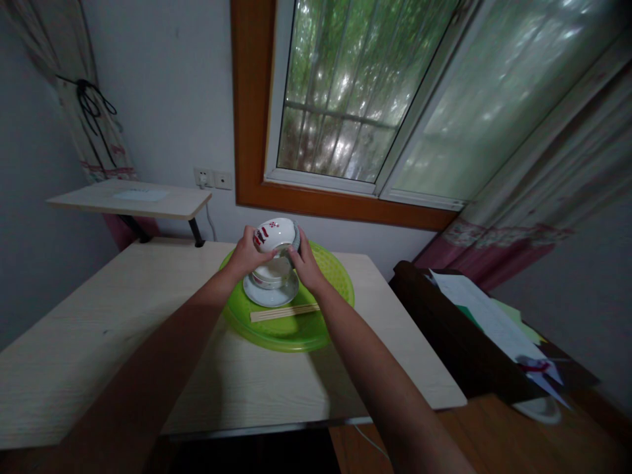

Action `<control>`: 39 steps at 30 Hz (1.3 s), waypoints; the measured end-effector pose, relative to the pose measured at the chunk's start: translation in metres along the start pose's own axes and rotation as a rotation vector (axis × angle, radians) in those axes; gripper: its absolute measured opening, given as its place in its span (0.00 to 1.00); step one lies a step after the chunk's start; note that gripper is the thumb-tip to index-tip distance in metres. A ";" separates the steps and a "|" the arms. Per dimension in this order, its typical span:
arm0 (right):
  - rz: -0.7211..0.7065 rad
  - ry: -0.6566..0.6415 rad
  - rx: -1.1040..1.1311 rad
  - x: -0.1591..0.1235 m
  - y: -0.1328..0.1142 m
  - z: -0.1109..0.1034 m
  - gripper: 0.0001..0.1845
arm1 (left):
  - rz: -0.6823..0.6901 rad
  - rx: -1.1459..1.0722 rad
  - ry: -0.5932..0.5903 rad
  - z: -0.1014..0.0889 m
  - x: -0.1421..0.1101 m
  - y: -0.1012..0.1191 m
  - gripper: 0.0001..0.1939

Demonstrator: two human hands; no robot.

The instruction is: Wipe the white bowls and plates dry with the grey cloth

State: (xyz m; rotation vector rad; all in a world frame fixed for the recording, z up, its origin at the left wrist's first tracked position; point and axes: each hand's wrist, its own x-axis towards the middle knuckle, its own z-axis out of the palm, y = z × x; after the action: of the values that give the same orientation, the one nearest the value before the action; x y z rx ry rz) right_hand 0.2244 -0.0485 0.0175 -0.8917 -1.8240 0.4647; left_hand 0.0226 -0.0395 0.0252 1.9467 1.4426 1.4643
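Note:
A white bowl [276,234] with red markings is held tilted between both hands, above the green tray [291,337]. My left hand [243,255] grips its left side, with the thumb at the near edge. On the other side my right hand [307,264] is closed around the bowl's right edge, where a grey-green surface shows; I cannot tell whether that is part of this bowl. Directly below stands another white bowl [273,271] on a white plate [270,297]. Several pale chopsticks [284,312] lie on the tray in front of the plate, partly behind my right wrist.
The tray rests on a light wooden table [162,263]. A small raised shelf [182,205] with a sheet of paper [141,195] stands at the back left. To the right, papers [474,299] lie on dark furniture [434,322]. A window [345,99] is behind the table.

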 end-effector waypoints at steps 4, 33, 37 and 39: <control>0.016 -0.003 0.063 0.000 -0.002 0.001 0.50 | -0.015 -0.029 -0.005 0.000 0.001 -0.002 0.33; -0.138 -0.021 -0.243 0.002 0.005 -0.008 0.41 | 0.153 -0.004 -0.072 0.008 -0.001 -0.012 0.35; -0.180 -0.015 -0.349 0.001 -0.005 -0.009 0.41 | 0.148 0.062 -0.074 0.007 -0.002 -0.009 0.34; -0.227 0.023 -0.415 0.001 -0.012 -0.009 0.39 | 0.123 0.085 -0.071 0.007 -0.002 -0.007 0.33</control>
State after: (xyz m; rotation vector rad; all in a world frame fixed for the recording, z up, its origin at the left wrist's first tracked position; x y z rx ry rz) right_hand 0.2281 -0.0559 0.0298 -0.9423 -2.0075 -0.0728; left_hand 0.0247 -0.0363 0.0164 2.1514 1.3973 1.3898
